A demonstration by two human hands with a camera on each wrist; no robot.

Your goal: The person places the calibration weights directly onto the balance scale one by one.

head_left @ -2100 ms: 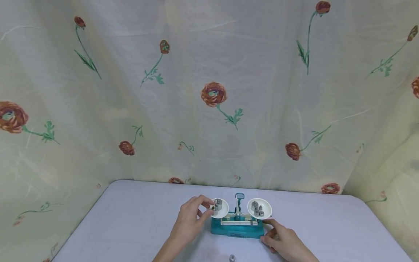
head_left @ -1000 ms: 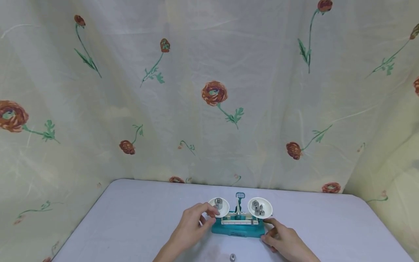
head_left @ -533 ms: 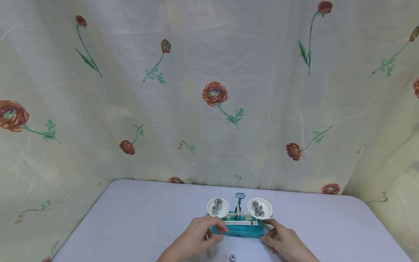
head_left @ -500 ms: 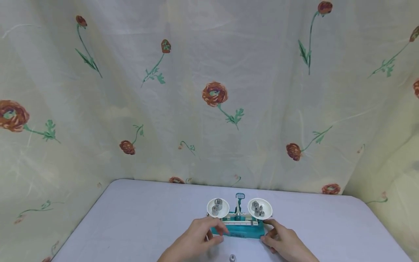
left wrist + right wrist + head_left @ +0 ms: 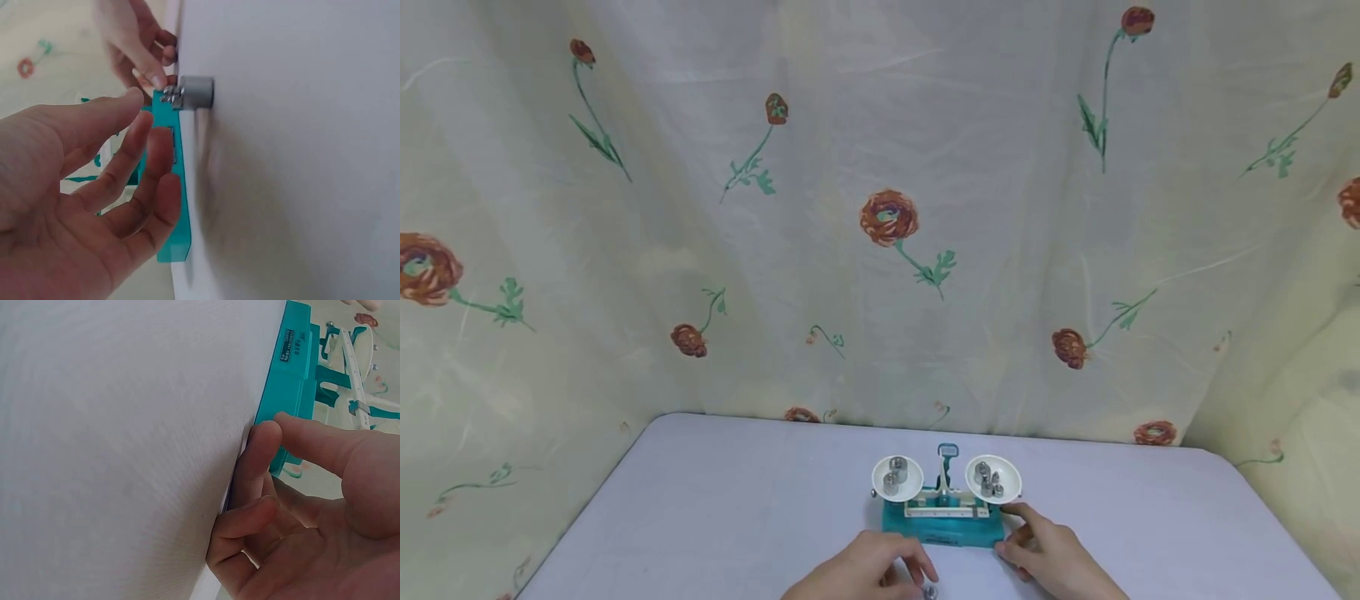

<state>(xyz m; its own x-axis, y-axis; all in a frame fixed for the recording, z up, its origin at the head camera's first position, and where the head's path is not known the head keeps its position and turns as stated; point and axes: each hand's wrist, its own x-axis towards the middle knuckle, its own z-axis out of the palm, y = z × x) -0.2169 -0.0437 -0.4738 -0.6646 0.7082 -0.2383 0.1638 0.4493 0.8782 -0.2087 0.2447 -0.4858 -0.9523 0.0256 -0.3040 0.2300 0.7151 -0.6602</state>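
A teal balance scale (image 5: 943, 532) stands on the table with two white pans. Two metal weights (image 5: 891, 482) sit in the left pan (image 5: 914, 485); several smaller ones (image 5: 987, 487) are in the right pan (image 5: 1011, 478). My left hand (image 5: 872, 568) is low in front of the scale, by a loose metal weight (image 5: 930, 593). In the left wrist view its fingers are relaxed and bent, apart from that knobbed cylindrical weight (image 5: 198, 92). My right hand (image 5: 1051, 552) holds the right end of the scale's base (image 5: 284, 387), thumb at the front corner, index finger farther back.
The white-covered table (image 5: 715, 500) runs back to a flower-printed curtain (image 5: 820, 250), which also hangs at both sides. A pointer plate (image 5: 948, 451) rises between the pans. A ruled beam with a slider (image 5: 975, 512) crosses the scale's front.
My left hand let go of a weight in the left pan, drew back from it and came down toward the loose weight in front. My right hand has stayed at the base.
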